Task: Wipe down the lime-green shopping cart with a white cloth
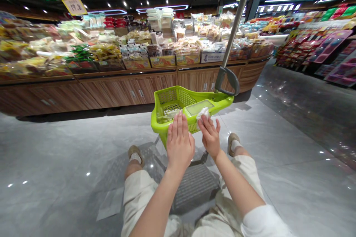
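Note:
A lime-green plastic shopping basket (167, 103) stands on the floor in front of me, its grey telescopic handle (235, 26) rising up and to the right. My left hand (179, 140) lies flat with fingers together and stretched out, resting on the basket's near rim. My right hand (209, 133) is beside it, fingertips pressing a small white cloth or wipe (203, 113) against the basket's rim next to a pale flat panel (198, 106). My knees and shoes show below, either side of the basket.
A long wooden display counter (125, 89) piled with packaged snacks runs across the back. More shelves of goods (319, 48) line the right side. A yellow price sign (74, 5) hangs upper left. A dark metal floor grate (194, 185) lies under me on the glossy grey floor.

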`<state>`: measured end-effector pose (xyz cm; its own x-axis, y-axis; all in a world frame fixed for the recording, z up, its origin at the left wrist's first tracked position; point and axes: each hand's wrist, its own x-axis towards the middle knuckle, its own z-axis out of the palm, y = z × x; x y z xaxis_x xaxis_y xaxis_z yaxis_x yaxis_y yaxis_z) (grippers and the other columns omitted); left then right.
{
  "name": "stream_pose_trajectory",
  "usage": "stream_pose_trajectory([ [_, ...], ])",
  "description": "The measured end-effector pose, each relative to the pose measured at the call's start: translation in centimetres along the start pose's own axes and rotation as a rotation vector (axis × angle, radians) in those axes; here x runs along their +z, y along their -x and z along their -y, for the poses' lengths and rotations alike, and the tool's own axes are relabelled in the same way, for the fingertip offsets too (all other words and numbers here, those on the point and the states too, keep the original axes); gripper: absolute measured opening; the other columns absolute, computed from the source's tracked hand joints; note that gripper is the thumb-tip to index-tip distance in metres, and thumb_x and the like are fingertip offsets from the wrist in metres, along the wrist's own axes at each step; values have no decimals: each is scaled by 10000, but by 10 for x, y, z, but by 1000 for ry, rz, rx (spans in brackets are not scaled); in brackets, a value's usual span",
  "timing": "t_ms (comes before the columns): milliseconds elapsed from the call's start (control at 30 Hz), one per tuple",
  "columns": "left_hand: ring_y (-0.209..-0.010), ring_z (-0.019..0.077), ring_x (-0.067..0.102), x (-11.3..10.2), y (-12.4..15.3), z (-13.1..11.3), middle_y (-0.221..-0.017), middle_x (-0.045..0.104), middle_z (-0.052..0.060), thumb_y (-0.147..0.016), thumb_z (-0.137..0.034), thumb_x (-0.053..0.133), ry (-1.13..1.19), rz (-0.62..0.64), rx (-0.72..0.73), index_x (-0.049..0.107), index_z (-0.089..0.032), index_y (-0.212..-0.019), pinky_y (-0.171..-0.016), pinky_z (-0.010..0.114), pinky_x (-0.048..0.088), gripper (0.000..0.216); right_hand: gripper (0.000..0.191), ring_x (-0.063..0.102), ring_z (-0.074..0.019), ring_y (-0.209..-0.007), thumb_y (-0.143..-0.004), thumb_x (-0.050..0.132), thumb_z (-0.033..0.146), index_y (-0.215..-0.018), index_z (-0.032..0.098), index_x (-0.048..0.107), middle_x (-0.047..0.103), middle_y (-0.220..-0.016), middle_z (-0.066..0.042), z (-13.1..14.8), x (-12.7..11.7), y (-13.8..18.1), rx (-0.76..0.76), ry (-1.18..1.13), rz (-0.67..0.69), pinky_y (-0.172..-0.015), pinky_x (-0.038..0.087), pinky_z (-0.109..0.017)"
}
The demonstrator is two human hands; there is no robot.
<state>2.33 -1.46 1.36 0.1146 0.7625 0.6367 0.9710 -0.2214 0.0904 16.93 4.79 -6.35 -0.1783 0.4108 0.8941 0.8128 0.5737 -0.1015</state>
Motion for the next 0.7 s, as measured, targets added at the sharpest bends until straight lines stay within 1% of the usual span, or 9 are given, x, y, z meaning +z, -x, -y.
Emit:
stream_pose_trajectory([
  [133,-1517,230,205,1,0,0,-1623,262,140,-932,-189,400,1,-1,12,136,-64,-1563,-1232,441,206,695,664,265,-202,-1491,-949,280,82,-1575,282,184,338,-1588,-126,-13,-4,-12,338,2,-159,-1178,233,-540],
  [200,-1518,238,201,2,0,-1,-1623,259,146,-931,-191,401,-1,0,6,142,-55,-1560,-1231,446,204,694,668,236,-203,-1501,-950,298,94,-1575,296,179,350,-1586,-105,2,-8,-19,293,-30,-113,-1185,209,-537],
  [300,-1518,245,198,3,0,-1,-1621,263,150,-929,-184,392,-1,-8,5,131,-66,-1564,-1230,456,197,697,662,319,-202,-1471,-950,375,116,-1565,306,224,487,-1505,-75,32,-20,-27,20,-84,76,-1207,136,-503],
  [367,-1517,242,205,2,1,1,-1620,268,145,-930,-181,387,9,-11,10,115,-89,-1571,-1229,458,198,702,644,390,-198,-1435,-942,397,113,-1544,315,290,539,-1462,-59,34,-29,-32,-68,-89,161,-1211,102,-481],
  [433,-1514,235,216,0,2,3,-1622,269,136,-935,-185,387,20,-5,14,106,-105,-1574,-1229,449,202,703,625,441,-203,-1402,-928,376,94,-1512,315,366,540,-1462,-64,18,-35,-37,19,-53,148,-1200,107,-486],
  [500,-1511,234,227,-1,3,3,-1621,273,134,-939,-187,387,25,-12,14,108,-102,-1574,-1230,442,202,699,614,474,-220,-1377,-909,352,88,-1477,310,426,546,-1455,-77,-2,-39,-42,210,6,52,-1171,154,-519],
  [567,-1511,240,228,0,3,2,-1619,275,138,-938,-187,389,25,-24,9,117,-88,-1571,-1229,443,202,696,607,481,-235,-1370,-893,340,89,-1449,300,461,562,-1439,-80,-10,-40,-48,365,52,-29,-1141,195,-539],
  [633,-1513,247,218,1,3,1,-1620,270,146,-935,-189,394,17,-23,2,132,-69,-1566,-1229,449,204,693,604,468,-231,-1379,-881,348,83,-1431,295,480,579,-1423,-66,3,-43,-54,348,44,16,-1145,184,-525],
  [700,-1517,251,205,2,2,1,-1621,263,151,-928,-187,401,6,-10,-1,147,-56,-1560,-1227,457,208,694,598,448,-214,-1392,-876,380,85,-1432,283,482,582,-1422,-54,25,-47,-60,192,-13,150,-1172,145,-483],
])
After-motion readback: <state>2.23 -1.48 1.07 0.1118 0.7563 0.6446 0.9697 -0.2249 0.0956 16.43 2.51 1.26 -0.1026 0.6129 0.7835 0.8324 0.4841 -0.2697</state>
